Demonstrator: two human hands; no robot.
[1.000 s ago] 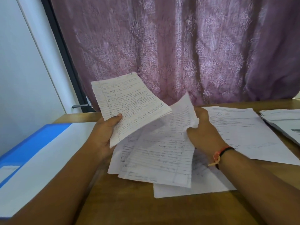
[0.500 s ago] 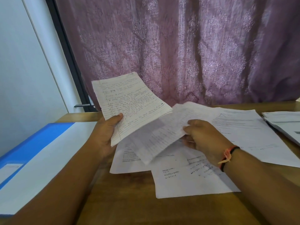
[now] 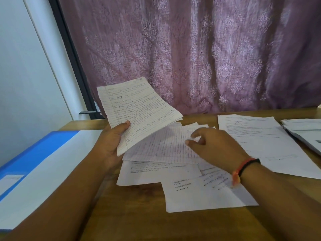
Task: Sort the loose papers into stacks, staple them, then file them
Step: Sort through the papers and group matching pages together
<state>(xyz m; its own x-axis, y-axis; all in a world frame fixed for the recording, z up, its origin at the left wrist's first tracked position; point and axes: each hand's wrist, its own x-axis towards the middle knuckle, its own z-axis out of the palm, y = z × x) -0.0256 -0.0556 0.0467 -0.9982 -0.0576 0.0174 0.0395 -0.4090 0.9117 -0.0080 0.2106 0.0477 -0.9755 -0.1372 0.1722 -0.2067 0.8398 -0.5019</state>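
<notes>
Here, handwritten sheets (image 3: 139, 112) in left hand (image 3: 111, 143), blue file (image 3: 34, 153) alongside

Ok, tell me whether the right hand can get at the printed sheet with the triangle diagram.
Probably yes: the printed sheet lies flat and largely uncovered just beside the right hand, nothing between, though its fingers are at a lined sheet.
</notes>
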